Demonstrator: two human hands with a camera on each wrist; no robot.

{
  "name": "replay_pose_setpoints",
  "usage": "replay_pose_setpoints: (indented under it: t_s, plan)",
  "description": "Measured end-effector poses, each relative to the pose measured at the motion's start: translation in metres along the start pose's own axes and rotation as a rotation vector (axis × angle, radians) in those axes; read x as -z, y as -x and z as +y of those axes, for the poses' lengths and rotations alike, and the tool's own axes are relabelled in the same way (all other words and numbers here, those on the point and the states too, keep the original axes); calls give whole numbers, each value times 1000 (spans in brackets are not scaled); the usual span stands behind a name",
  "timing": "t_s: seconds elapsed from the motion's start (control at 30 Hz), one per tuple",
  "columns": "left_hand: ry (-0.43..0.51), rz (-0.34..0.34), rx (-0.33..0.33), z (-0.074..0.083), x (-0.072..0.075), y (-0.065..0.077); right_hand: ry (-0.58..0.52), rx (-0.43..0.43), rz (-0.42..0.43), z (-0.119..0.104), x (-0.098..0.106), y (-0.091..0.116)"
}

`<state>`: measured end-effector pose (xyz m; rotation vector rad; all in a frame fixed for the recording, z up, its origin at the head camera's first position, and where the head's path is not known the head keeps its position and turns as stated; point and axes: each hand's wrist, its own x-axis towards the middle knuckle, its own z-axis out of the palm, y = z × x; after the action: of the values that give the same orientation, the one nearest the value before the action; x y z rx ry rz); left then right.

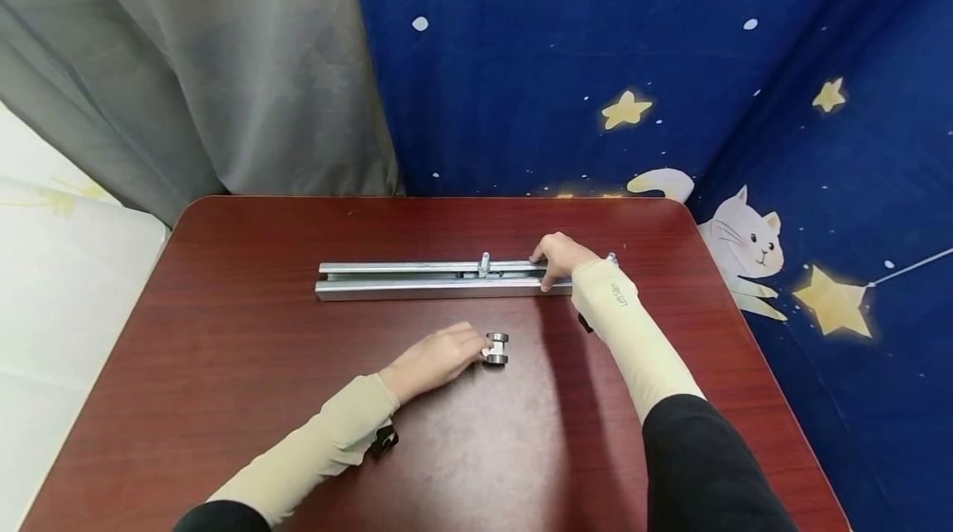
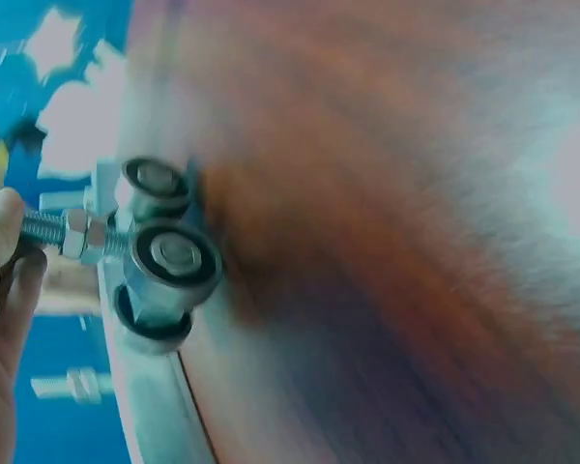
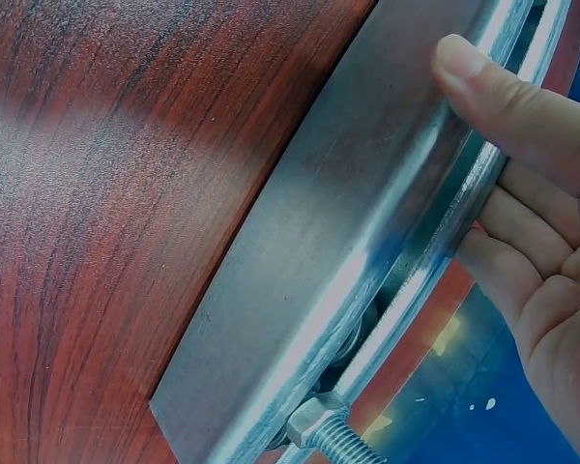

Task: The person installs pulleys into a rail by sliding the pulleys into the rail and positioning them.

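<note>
My left hand (image 1: 442, 354) pinches the threaded bolt (image 2: 43, 228) of a small roller trolley (image 1: 496, 349) in front of the rail. In the left wrist view the trolley shows several round bearing wheels (image 2: 177, 256) and hex nuts (image 2: 85, 235) on the bolt. My right hand (image 1: 563, 257) grips the silver slotted metal rail (image 1: 417, 290) near its right part, thumb on the near side and fingers on the far side. One trolley sits in the rail's slot, its bolt (image 1: 485, 265) upright. Another bolt (image 3: 333, 428) sticks up near the rail's right end, partly behind my sleeve in the head view.
The rail lies lengthwise across the reddish-brown wooden table (image 1: 246, 366), toward its far side. Behind the table hang a grey curtain (image 1: 246, 69) and a blue curtain (image 1: 514, 85) with stars and a cat. White cloth (image 1: 67, 300) hangs at the left.
</note>
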<state>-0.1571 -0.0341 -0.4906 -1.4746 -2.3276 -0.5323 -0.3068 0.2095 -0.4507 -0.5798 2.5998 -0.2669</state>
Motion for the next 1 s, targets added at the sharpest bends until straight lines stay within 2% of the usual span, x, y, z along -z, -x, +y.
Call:
replay_pose_setpoints:
  t_s: [0.07,0.13,0.33,0.53,0.77,1.0]
  plan:
    - [68,19,115,-6,-3,0,-11,5,-5,0,-1,-1]
    - [123,41,198,-9,-6,0,-3,19,-8,0,-2,-2]
    - [269,130,345,-8,-15,1,1,6,2,2,-2,-2]
    - [365,207,510,-6,-26,3,-14,11,-1,3,1,0]
    - [390,287,601,-2,-34,3,-18,5,7,2,2,0]
    - [406,298,651,3,-38,5,-26,-3,-1,2,0,1]
